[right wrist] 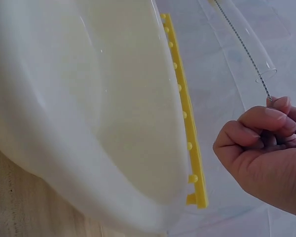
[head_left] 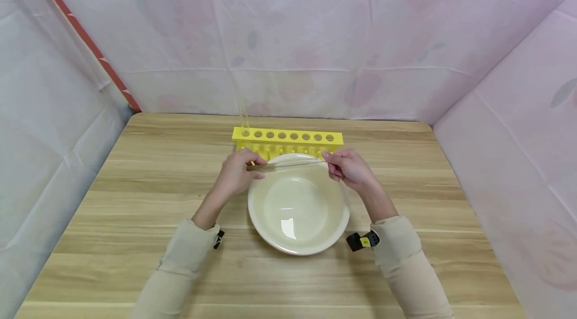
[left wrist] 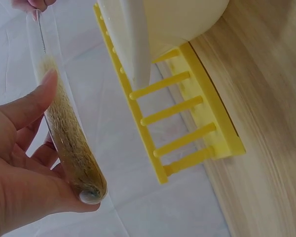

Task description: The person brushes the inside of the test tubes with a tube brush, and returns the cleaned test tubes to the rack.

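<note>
My left hand (head_left: 235,171) holds a clear glass test tube (left wrist: 92,196) near its rounded end, fingers and thumb curled about it. Inside the tube sits a test tube brush (left wrist: 66,116), its tan bristles packed toward that closed end. Its twisted wire stem (right wrist: 246,52) comes out through the open mouth. At the wire's outer end, my right hand (head_left: 353,169) pinches it with curled fingers. Tube and brush lie nearly level above the far side of a cream basin (head_left: 253,209). Bright reflections show on the basin's bottom.
Behind the basin stands a yellow test tube rack (head_left: 288,135) with a row of round holes and pegs. Another clear tube (head_left: 244,119) stands in its leftmost hole. All of it is on a wood-grain table (head_left: 171,199), with pale patterned cloth (head_left: 288,33) hanging around.
</note>
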Motion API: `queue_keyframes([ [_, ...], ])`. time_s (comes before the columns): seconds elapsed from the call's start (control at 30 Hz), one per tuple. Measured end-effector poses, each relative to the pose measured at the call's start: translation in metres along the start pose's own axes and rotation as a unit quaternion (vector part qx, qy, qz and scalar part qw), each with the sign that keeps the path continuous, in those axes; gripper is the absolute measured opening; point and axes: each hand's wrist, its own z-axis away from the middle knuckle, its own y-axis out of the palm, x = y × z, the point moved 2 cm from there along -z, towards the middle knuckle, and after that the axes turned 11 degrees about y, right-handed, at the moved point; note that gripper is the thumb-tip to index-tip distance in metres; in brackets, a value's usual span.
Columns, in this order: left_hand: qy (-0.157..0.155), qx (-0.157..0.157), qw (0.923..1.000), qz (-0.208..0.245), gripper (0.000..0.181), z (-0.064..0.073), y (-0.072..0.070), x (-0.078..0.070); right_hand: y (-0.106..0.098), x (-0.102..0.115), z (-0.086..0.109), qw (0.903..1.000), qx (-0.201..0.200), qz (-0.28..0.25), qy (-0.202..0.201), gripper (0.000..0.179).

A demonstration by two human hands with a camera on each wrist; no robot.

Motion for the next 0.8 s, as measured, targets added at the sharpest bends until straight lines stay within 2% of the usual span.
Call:
queue_keyframes([
  [0.13,0.001,-0.003,0.9999,-0.01,0.022,0.001,0.002,0.0,0.0,-0.002,0.001,0.9997,0.005,-0.013,0.021,0.045],
  [0.23,0.006,-0.001,1.0,-0.002,0.022,0.002,0.003,0.002,-0.001,-0.003,0.001,0.9997,0.001,-0.006,0.023,0.046],
  [0.4,0.009,0.012,0.9993,0.033,0.021,0.001,0.003,0.006,-0.003,-0.005,-0.001,0.9976,-0.013,0.06,-0.032,0.043],
  [0.6,-0.011,0.031,0.9968,0.072,0.02,-0.002,0.003,0.012,-0.005,-0.004,0.002,0.9804,-0.045,0.164,-0.099,0.043],
  [0.7,-0.011,0.028,0.9967,0.075,0.019,-0.002,0.002,0.014,-0.004,-0.003,0.003,0.9765,-0.05,0.178,-0.11,0.043],
  [0.8,-0.007,0.013,0.9979,0.063,0.019,0.0,0.003,0.013,-0.003,-0.003,0.002,0.9827,-0.041,0.153,-0.096,0.042],
])
